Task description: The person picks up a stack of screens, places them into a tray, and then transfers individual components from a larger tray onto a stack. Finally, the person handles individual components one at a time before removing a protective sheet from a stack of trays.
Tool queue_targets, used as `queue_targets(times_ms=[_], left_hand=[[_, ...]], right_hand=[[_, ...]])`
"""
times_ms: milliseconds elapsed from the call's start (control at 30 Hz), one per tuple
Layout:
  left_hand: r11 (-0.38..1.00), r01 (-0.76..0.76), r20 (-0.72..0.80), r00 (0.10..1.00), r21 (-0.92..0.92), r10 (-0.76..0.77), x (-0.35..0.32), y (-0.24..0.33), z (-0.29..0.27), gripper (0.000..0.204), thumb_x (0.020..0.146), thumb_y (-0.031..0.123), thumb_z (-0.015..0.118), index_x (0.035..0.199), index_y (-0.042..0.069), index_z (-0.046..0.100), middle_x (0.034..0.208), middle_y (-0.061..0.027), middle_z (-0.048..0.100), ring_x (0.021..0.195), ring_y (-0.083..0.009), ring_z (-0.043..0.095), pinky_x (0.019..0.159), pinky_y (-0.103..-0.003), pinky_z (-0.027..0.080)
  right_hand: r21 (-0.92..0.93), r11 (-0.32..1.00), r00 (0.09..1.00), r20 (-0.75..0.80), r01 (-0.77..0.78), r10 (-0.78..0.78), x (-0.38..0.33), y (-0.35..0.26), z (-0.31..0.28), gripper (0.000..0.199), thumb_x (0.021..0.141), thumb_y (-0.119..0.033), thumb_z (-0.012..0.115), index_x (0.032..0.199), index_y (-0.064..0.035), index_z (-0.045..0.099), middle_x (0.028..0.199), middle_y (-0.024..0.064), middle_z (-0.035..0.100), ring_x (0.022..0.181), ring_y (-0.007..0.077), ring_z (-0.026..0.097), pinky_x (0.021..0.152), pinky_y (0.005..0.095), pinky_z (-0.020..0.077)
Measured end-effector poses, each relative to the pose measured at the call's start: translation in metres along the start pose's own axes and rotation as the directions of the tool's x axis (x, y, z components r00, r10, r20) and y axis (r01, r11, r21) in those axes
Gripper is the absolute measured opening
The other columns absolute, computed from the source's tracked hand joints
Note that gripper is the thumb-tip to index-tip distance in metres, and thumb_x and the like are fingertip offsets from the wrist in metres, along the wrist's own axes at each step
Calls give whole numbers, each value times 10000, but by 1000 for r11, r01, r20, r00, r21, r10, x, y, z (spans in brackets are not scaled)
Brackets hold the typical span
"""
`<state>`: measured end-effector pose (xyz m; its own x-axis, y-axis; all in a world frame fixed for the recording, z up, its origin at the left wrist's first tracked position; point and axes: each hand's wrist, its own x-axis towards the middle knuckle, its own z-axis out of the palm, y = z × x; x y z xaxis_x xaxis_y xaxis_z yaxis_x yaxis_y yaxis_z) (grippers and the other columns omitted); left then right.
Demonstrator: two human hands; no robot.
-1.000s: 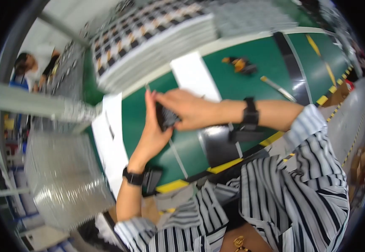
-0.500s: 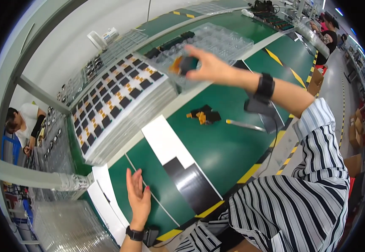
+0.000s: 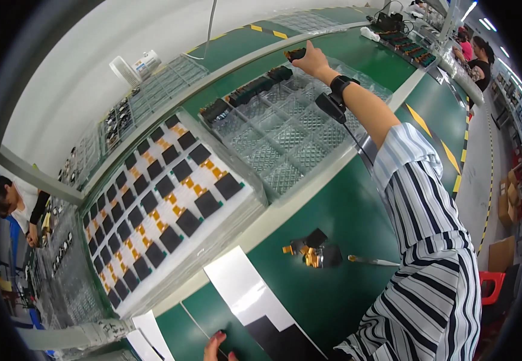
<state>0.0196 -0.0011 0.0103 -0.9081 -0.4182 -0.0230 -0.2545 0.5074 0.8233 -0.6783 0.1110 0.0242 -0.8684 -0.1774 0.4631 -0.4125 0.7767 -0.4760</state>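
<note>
My right hand reaches far out over a clear compartment tray and is shut on a small black part with an orange edge. A row of similar black parts fills the tray's far compartments. A black watch is on that wrist. Only the fingertips of my left hand show at the bottom edge, resting on the green table beside a white-and-black sheet.
A stack of trays with black squares and orange flex strips lies left of the clear tray. Loose black-and-orange parts and metal tweezers lie on the table near me. Other people work at the far left and far right.
My hands were together holding a black part; the right hand has carried it out to the far side of the clear tray, while the left hand dropped to the table's near edge.
</note>
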Motion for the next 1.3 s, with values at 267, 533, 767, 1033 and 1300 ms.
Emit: queue_targets(times_ms=[267,533,767,1033,1300], left_hand=[[997,54,-24,998,58,-52,4,5,-3,374,813,24,481,1174,-59,435,1169,-196,491,1072,-297,485,917,-363,362],[995,-3,-13,1000,100,4,8,7,-2,380,796,-12,465,1174,-41,438,1158,-206,493,1076,-317,482,919,-366,359],[997,-16,-1,1000,70,17,9,7,-1,385,803,-14,460,1186,-40,426,1165,-205,479,1087,-316,469,920,-371,359],[999,32,15,999,-1,-32,1,-5,1,418,821,-8,448,1234,-10,390,1195,-199,448,1095,-301,460,905,-357,368],[998,57,13,998,1,-57,-1,-4,3,419,821,-21,440,1237,-4,393,1195,-209,444,1098,-304,459,905,-357,366]], right_hand=[[-49,998,998,51,34,-31,22,19,35,783,600,-404,665,1209,-16,361,1043,266,512,978,398,512,831,437,430],[-129,991,978,207,18,10,21,22,30,656,598,-403,663,1113,-40,479,1060,214,545,999,389,511,827,427,428],[27,978,937,283,208,-207,27,31,27,560,685,-363,659,1038,47,515,836,191,598,721,267,591,640,375,471],[-145,896,886,277,420,-371,44,37,19,382,767,-403,590,953,-72,636,853,113,628,767,264,589,696,343,464],[-85,954,954,106,289,-280,24,21,26,249,752,-347,563,904,-184,675,892,68,642,864,273,591,813,337,433]])
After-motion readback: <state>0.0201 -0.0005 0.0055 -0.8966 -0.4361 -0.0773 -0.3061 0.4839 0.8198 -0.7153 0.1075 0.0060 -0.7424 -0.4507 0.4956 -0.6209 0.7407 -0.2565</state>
